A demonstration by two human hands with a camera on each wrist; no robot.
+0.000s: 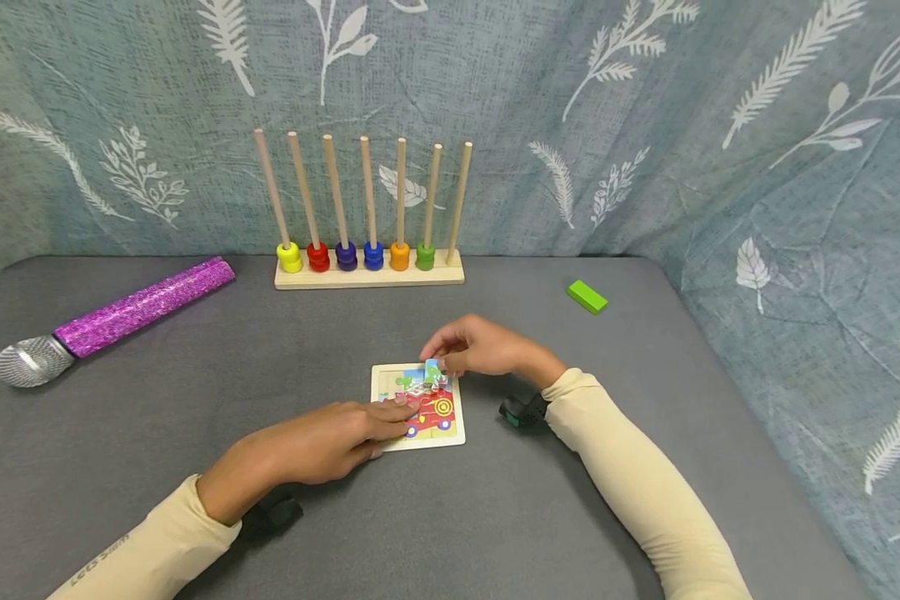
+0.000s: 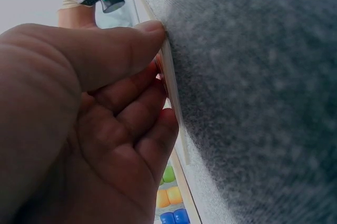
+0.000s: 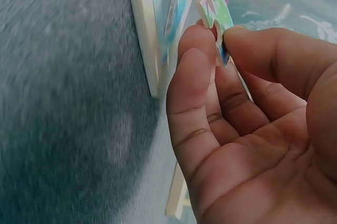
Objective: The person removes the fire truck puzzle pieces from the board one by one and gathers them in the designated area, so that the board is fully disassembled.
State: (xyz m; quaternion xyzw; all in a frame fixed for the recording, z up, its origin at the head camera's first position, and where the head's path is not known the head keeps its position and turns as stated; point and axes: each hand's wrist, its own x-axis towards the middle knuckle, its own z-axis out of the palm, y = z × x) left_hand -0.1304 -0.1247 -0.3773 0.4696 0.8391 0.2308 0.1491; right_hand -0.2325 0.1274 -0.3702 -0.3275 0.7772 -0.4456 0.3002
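Observation:
A small square wooden jigsaw puzzle (image 1: 456, 429) lies on the table, its picture showing a red vehicle with blue wheels. My left hand (image 1: 337, 437) rests on its left side, fingers laid over the picture and thumb (image 2: 150, 32) at the board's edge. Over the upper right corner, my right hand (image 1: 483, 346) pinches a puzzle piece (image 1: 433, 372) between thumb and fingers. In the right wrist view this puzzle piece (image 3: 221, 8) is green with a blue edge, tilted up and raised above the board.
Behind the puzzle stands a wooden peg rack (image 1: 367, 279) with coloured rings on its upright rods. A glittery purple microphone (image 1: 146, 307) lies at the left. To the right is a green block (image 1: 587, 297). A patterned curtain (image 1: 495, 100) hangs along the table's back edge.

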